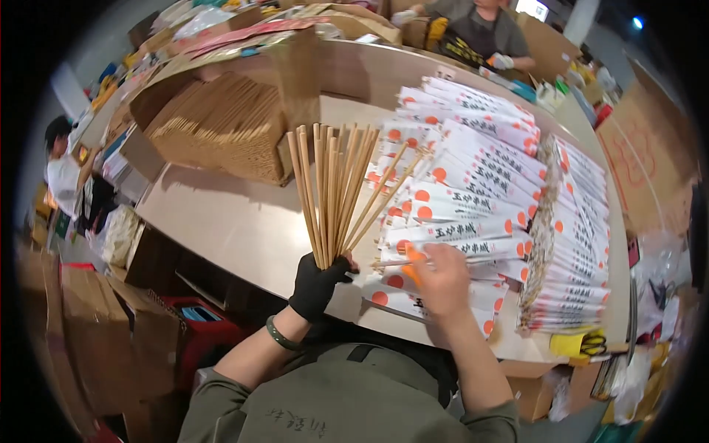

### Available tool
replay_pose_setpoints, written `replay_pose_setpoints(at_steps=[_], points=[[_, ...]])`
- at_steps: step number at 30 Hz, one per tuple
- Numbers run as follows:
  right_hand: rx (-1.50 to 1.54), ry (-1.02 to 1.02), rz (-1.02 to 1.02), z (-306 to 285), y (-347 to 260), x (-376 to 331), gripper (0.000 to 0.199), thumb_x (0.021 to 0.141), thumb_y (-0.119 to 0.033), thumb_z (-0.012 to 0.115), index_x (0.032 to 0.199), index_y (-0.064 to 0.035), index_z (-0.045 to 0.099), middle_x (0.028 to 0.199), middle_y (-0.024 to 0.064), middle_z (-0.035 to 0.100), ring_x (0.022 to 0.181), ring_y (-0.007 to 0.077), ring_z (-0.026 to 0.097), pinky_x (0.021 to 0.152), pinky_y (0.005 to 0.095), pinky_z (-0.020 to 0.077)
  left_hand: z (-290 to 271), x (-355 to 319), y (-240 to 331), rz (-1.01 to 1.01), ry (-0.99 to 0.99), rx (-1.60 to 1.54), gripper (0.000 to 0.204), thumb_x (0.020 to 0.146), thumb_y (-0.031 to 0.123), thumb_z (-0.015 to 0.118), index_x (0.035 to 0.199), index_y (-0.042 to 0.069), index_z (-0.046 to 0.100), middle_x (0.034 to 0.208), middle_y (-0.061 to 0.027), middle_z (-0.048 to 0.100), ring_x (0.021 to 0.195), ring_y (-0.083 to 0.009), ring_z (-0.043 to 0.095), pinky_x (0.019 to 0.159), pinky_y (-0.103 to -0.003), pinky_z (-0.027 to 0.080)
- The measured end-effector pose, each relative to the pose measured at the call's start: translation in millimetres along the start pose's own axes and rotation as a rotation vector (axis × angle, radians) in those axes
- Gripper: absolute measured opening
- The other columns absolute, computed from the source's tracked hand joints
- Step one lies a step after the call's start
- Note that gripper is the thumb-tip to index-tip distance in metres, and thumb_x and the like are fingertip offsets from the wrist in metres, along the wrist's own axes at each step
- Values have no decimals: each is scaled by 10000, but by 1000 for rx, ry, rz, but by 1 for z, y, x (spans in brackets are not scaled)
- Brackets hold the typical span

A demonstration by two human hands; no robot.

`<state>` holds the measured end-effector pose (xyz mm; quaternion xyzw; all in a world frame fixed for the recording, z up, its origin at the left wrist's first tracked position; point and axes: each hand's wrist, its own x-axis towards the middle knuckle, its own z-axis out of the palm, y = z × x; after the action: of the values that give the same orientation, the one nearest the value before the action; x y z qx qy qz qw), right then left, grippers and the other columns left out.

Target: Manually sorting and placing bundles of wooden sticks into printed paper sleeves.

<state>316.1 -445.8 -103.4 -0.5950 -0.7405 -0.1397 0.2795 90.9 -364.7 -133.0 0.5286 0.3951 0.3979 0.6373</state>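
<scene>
My left hand (319, 284), in a black glove, is wrapped round the lower ends of a bundle of wooden chopsticks (332, 192). Their upper ends fan out above the table, and a few lean off to the right. My right hand (443, 277) is smeared by motion, with an orange cover (414, 264) on a finger. It is closed at a thin chopstick (391, 263) lying level over the sleeves; the exact grip is hidden. Under and beyond that hand lie overlapping white paper sleeves (473, 198) with orange-red dots and dark print.
A cardboard box (301, 77) packed with chopsticks (214, 122) lies at the back left. Filled sleeves (572, 244) are stacked on the right, near scissors (593, 342) and a yellow item (565, 345). Two other people (484, 37) are farther off, behind the table and at far left.
</scene>
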Motion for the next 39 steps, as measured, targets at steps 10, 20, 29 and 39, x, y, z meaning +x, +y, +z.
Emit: replay_pose_setpoints(at_steps=[10,20,29,39], points=[[241,-119,-78,8,-17,-14,253,756,-149,746,960,-22,665,966,128,622,835,306,583,735,391,460,-54,-51,-6,27,293,-72,175,869,190,639,874,17,659,698,-12,602,585,-65,508,533,-210,383],[214,-210,245,0,-6,-56,213,808,-71,682,1001,17,668,925,149,595,875,309,575,775,367,458,-235,-95,-131,-160,1397,-339,217,911,281,611,808,92,586,605,3,543,488,-110,495,418,-257,342],[138,-222,114,-5,-25,-49,210,796,-129,705,958,2,673,918,143,594,837,311,580,731,377,459,-335,-54,-171,359,1595,-176,157,917,210,623,929,57,585,762,-34,619,576,-137,561,498,-272,443],[261,-265,137,16,-39,-41,390,705,-128,773,1055,-11,646,1029,148,586,900,314,574,776,375,486,-110,-33,-21,56,543,300,343,937,379,578,915,48,663,682,3,590,619,-90,546,557,-273,431]])
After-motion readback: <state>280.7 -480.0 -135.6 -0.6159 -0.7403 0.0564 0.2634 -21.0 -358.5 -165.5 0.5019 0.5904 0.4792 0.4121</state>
